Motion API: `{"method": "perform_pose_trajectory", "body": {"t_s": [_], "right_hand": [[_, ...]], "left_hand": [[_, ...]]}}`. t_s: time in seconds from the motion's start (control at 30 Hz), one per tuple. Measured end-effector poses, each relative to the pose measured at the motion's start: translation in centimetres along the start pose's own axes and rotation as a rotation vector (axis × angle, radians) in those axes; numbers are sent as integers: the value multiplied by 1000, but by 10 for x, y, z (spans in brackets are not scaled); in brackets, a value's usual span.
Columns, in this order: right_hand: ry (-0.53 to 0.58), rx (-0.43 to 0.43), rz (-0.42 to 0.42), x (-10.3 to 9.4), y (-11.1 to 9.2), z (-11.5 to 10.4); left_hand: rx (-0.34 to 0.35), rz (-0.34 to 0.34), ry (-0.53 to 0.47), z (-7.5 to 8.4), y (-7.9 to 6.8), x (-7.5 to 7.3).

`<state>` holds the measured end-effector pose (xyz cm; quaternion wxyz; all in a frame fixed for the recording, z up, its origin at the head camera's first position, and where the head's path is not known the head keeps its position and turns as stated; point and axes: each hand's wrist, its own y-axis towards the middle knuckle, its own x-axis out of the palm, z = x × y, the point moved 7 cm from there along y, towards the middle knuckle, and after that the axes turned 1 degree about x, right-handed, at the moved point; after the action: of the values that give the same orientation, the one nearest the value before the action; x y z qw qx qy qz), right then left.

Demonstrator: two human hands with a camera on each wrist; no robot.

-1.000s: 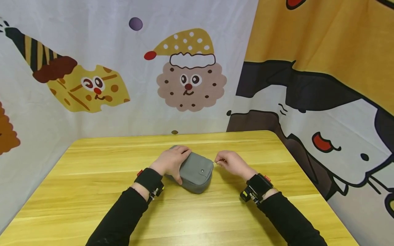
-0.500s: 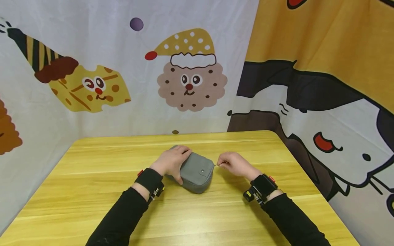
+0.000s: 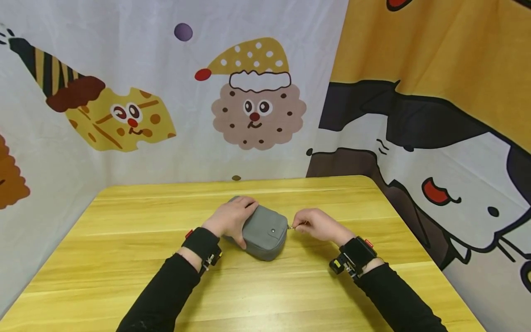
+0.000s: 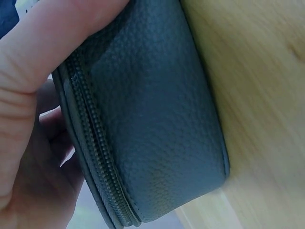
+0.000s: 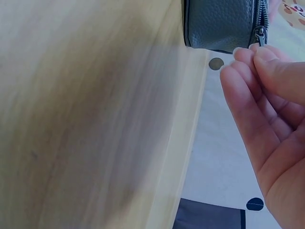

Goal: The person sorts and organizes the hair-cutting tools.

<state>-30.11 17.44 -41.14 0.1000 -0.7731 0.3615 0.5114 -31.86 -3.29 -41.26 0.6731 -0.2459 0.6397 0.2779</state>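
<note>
A grey pebbled zip pouch [image 3: 265,233] with a small snap tab on top rests on the table. My left hand [image 3: 230,220] grips its left end, thumb on the near side and fingers over the far edge. In the left wrist view the zipper [image 4: 99,148] runs along the pouch's side, its teeth meeting in the part that shows. At the pouch's right end, my right hand [image 3: 318,225] pinches the zipper pull [image 5: 260,39] between thumb and fingertips. The slider sits close to those fingertips in the right wrist view. The inside of the pouch is hidden.
The pouch stands toward the back of a wood-grain table [image 3: 257,295]. Behind and beside it hangs a curtain [image 3: 157,170] printed with cartoon figures. Each wrist wears a black strap [image 3: 356,253] with a small camera.
My right hand has moved slightly toward me and to the right, and the zipper pull has come a little nearer along the pouch's right end. My left hand and the pouch have stayed put.
</note>
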Motion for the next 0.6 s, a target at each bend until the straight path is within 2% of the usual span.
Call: {"method": "perform_pose_trajectory", "body": {"t_s": [0.33, 0.6], "right_hand": [[-8, 7, -22, 2, 0, -4], [-43, -69, -25, 4, 1, -13]], "left_hand": [[-7, -7, -4, 1, 0, 2], [-11, -10, -13, 2, -1, 0]]}}
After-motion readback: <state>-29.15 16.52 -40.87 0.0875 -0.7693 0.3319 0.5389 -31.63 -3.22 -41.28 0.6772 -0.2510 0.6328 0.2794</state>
